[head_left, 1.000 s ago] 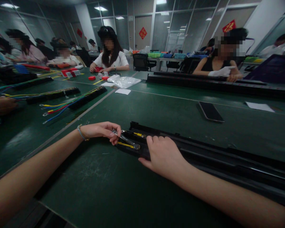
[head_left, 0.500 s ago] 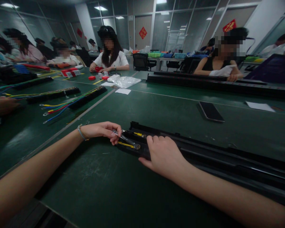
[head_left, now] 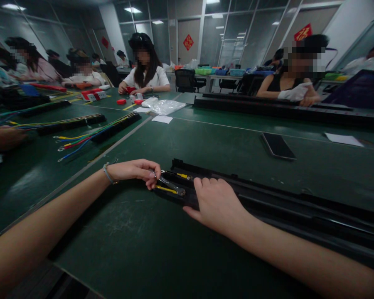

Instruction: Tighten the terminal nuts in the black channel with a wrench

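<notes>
Left grip (head_left: 139, 170) pinching wrench (head_left: 168, 183) that juts rightward.

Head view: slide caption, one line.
Left hand holds slim silver metal wrench; right hand rests on long black channel-shaped housing.

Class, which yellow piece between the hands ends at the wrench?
The lower yellow piece, ending at the head of the wrench; the upper yellow piece ends apart.
</notes>
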Demonstrator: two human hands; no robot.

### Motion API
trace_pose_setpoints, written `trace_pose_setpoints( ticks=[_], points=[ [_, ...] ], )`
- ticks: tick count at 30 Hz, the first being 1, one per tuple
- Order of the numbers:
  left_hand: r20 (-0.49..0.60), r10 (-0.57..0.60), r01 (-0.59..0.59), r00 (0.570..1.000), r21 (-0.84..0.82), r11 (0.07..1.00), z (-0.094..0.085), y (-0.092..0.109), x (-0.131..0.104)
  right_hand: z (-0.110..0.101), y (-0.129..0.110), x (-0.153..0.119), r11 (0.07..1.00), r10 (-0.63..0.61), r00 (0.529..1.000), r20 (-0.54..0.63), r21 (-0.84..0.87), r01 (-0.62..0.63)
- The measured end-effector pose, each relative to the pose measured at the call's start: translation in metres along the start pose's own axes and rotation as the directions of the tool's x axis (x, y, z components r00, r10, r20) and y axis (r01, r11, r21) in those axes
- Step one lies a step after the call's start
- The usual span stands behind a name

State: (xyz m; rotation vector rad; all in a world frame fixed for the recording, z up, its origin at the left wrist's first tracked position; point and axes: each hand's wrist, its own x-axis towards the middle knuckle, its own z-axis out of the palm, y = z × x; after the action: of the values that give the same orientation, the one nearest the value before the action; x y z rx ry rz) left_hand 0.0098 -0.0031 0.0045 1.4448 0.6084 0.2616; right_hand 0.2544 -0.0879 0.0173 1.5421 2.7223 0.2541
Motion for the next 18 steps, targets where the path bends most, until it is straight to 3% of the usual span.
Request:
trace_pose_setpoints(
  ticks=[18],
  points=[
    [-0.023, -0.020, 0.021, 1.000, 0.062, 0.998, 0.0010, 0.0021, 0.0005, -0.0011, 0.0001, 0.0003, 1.000, 0.003, 1.000, 0.004, 0.000, -0.003]
  ],
)
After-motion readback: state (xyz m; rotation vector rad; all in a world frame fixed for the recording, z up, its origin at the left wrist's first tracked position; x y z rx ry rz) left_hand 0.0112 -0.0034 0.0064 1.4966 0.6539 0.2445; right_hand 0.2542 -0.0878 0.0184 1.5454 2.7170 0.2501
